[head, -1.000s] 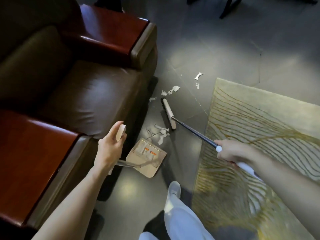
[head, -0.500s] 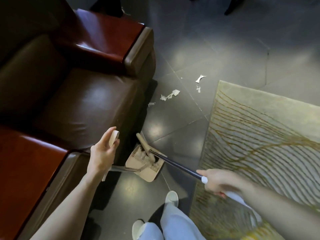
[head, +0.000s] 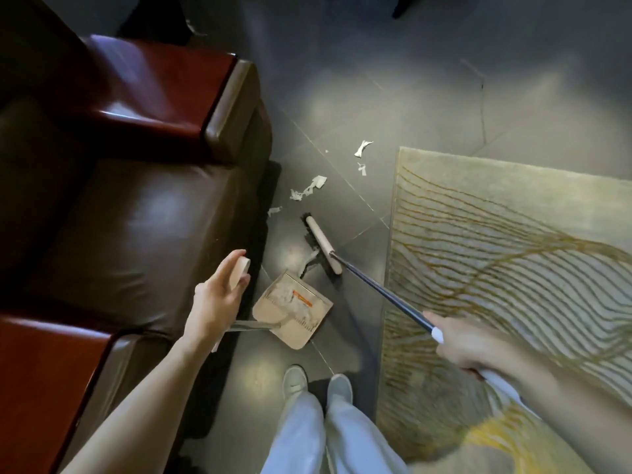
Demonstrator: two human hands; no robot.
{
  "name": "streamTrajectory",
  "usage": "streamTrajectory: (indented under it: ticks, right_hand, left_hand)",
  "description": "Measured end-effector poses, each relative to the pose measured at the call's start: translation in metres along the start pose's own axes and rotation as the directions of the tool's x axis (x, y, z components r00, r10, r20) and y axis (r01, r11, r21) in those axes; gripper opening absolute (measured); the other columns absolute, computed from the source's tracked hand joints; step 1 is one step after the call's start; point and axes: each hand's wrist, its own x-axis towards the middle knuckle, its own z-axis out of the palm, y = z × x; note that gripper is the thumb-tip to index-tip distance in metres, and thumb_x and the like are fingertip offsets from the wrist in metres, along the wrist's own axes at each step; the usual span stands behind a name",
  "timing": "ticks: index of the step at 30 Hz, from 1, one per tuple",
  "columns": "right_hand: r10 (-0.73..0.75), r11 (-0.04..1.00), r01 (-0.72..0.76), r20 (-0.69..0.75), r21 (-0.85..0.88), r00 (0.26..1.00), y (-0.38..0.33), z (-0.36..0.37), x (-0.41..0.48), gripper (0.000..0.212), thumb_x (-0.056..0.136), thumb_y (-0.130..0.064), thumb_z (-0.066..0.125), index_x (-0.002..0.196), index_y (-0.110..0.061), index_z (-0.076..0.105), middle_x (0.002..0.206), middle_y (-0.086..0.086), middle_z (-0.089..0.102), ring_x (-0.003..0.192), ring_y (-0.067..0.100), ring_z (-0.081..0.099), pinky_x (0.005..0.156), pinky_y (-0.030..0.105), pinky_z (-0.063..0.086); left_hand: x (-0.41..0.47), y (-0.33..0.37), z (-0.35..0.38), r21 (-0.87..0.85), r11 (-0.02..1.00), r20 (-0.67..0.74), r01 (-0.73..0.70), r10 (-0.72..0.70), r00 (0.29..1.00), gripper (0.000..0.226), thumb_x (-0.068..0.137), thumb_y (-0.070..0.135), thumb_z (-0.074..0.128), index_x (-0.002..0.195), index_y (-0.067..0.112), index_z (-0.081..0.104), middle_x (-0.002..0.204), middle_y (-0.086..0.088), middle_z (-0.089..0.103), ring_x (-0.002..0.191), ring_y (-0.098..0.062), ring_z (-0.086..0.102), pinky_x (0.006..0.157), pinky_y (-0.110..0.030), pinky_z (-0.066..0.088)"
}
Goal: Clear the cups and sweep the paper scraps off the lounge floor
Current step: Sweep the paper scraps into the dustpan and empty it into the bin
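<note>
My left hand [head: 219, 299] grips the beige upright handle of a dustpan [head: 294, 309] that rests on the dark tiled floor beside the armchair. White paper scraps lie inside the pan. My right hand [head: 468, 343] holds the white grip of a broom whose dark pole runs up-left to the broom head [head: 321, 246], just beyond the pan's mouth. A blurred scrap [head: 307, 260] sits between broom head and pan. More paper scraps [head: 309, 188] lie farther out on the floor, two small ones [head: 362, 148] near the rug corner. No cups are in view.
A brown leather armchair [head: 143, 227] with red-brown wooden armrests fills the left. A beige rug [head: 513, 251] with gold wavy lines covers the right. My two feet in pale shoes [head: 318, 384] stand just behind the dustpan.
The broom head has left the dustpan and gone back out onto the floor beyond it. Scraps now lie in the pan. My left hand has kept its hold on the handle.
</note>
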Motion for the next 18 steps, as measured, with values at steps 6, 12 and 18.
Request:
streamTrajectory:
  ticks: [6,12,18]
  right_hand:
    - [-0.004,0.988,-0.015,0.125,0.152,0.992,-0.031,0.011,0.018,0.072,0.091,-0.001,0.040,0.155,-0.018,0.010,0.097,0.009,0.069,0.049,0.010,0.044,0.045,0.020,0.039]
    - [-0.017,0.996,0.001,0.173,0.093,0.985,-0.040,0.025,-0.006,0.072,0.094,-0.007,0.039,0.154,-0.033,0.009,0.141,0.006,0.047,0.053,0.010,0.048,0.030,0.016,0.037]
    - [-0.021,0.974,-0.022,0.185,0.227,0.983,-0.029,0.023,-0.038,0.072,0.092,-0.012,0.038,0.151,-0.044,0.009,0.087,-0.001,0.054,0.046,0.008,0.044,0.035,0.016,0.038]
  left_hand:
    - [0.023,0.009,0.003,0.042,0.999,0.017,-0.007,0.007,1.000,0.045,0.098,0.025,0.052,0.139,0.041,0.042,0.114,0.003,0.054,0.072,-0.022,0.065,0.067,-0.042,0.059]
    - [0.029,0.006,-0.002,0.067,0.998,0.025,-0.016,0.014,1.000,0.044,0.099,0.029,0.049,0.140,0.043,0.038,0.114,0.001,0.053,0.078,-0.022,0.064,0.068,-0.044,0.059]
    - [0.034,0.000,-0.014,0.021,1.000,-0.024,0.003,-0.002,1.000,0.044,0.098,0.028,0.052,0.137,0.044,0.041,0.123,-0.014,0.058,0.091,-0.036,0.063,0.079,-0.053,0.056]
